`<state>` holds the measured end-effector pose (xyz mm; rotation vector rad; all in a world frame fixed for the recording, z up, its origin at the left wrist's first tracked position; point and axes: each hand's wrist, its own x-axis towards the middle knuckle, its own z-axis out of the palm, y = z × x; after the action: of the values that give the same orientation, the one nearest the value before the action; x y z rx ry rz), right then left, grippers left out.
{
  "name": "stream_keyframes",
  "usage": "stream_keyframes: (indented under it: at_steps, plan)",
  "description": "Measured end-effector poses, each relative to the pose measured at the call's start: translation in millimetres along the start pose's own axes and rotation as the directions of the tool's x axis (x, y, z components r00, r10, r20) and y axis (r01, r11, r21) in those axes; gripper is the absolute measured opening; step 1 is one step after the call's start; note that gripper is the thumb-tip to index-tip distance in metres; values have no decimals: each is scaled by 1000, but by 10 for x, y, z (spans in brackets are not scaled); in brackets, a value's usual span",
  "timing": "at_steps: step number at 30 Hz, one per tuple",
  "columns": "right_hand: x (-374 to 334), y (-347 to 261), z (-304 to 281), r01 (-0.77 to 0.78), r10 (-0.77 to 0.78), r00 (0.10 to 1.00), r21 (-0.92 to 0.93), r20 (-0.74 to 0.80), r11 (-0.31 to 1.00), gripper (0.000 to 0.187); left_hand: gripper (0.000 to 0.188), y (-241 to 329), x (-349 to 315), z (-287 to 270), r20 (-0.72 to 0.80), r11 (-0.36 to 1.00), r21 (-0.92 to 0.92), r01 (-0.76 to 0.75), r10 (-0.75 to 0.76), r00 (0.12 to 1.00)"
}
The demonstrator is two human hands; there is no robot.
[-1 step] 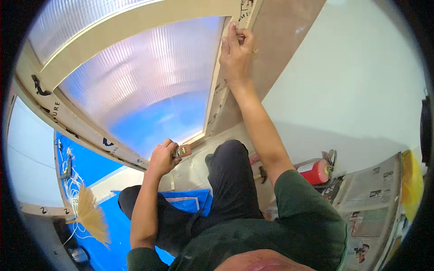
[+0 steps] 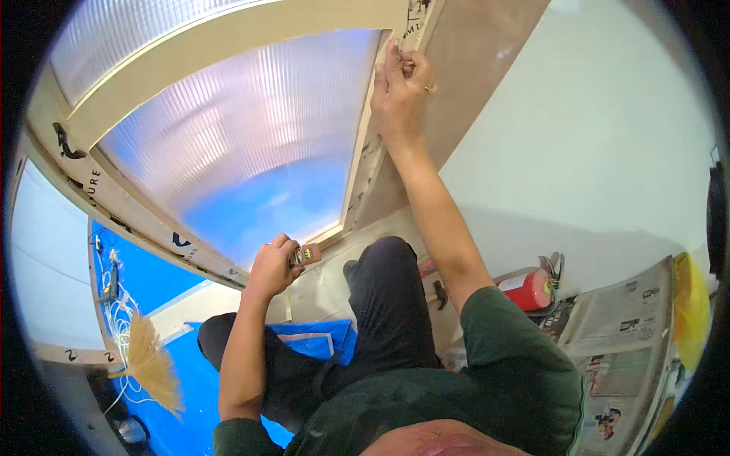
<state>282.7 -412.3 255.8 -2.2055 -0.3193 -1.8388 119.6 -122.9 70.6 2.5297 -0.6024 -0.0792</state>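
Note:
A panel with a pale wooden frame (image 2: 228, 57) and a ribbed translucent sheet (image 2: 251, 129) stands tilted in front of me. My right hand (image 2: 401, 99) is raised to the frame's right-hand strip near the upper corner. Its thumb and fingers are bent together there, and whatever they pinch is too small or hidden to name. Lower down, by the panel's bottom edge, my left hand (image 2: 274, 266) is closed around a small brownish-pink block (image 2: 311, 254) with a shiny metal part and a yellow-and-dark label. The panel's lower corner is close beside that hand.
A blue sheet (image 2: 163, 384) covers the floor at left, with a straw brush (image 2: 152, 365) and white cables (image 2: 118, 311) on it. At right are a red fire extinguisher (image 2: 528, 290), a hammer (image 2: 438, 295), newspaper (image 2: 620, 342) and a white wall (image 2: 578, 152).

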Motion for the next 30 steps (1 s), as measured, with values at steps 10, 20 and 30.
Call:
stream_keyframes:
  at_steps: [10,20,30]
  plan:
    - [1,9,-80,10,-9,999,28,-37,1000,34,47,-27,42,-133,-71,998,-1,-59,59,996]
    - [426,-115,-26,-239,247,966,102,-76,966,14,46,-16,30,-209,-64,998,-9,-67,66,996]
    - [21,494,-231,-643,681,728,423,77,639,23,46,-49,34,-228,-44,999,8,-46,46,998]
